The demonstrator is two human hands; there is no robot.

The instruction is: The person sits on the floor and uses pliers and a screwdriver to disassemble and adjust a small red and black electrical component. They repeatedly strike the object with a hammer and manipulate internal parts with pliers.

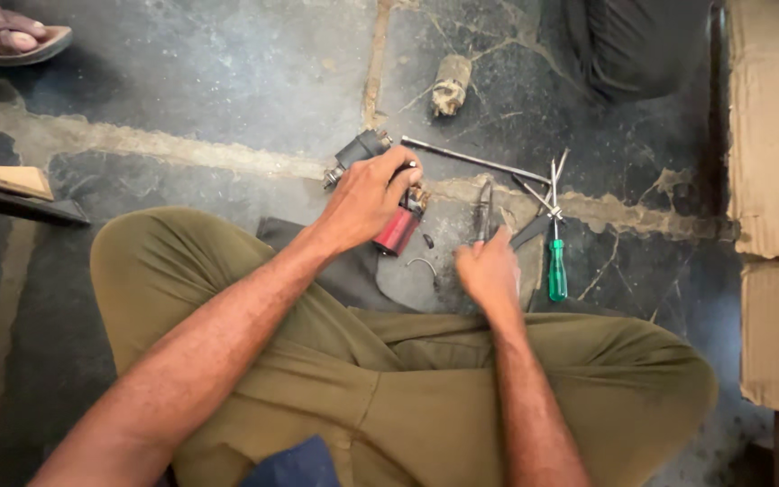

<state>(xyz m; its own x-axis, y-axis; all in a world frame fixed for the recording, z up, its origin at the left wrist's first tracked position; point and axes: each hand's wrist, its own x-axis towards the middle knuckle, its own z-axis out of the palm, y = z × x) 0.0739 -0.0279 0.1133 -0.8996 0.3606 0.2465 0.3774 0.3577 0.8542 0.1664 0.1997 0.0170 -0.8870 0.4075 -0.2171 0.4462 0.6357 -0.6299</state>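
My left hand (367, 197) grips a small motor-like part with a red cylindrical body (396, 232) and a dark grey metal end (360, 149), holding it down on the dark floor. My right hand (489, 269) rests on the floor just right of it, fingers curled near a pair of pliers (483, 210); whether it grasps them I cannot tell. A small bent wire clip (423, 264) lies between the two hands. I sit cross-legged in olive trousers (389, 379).
A green-handled screwdriver (556, 261), several thin metal rods (543, 185) and a long steel bar (471, 158) lie right of the hands. A dirty cylindrical part (451, 84) sits farther away. Cardboard (777, 180) lines the right edge; another person's sandalled foot (6, 34) is top left.
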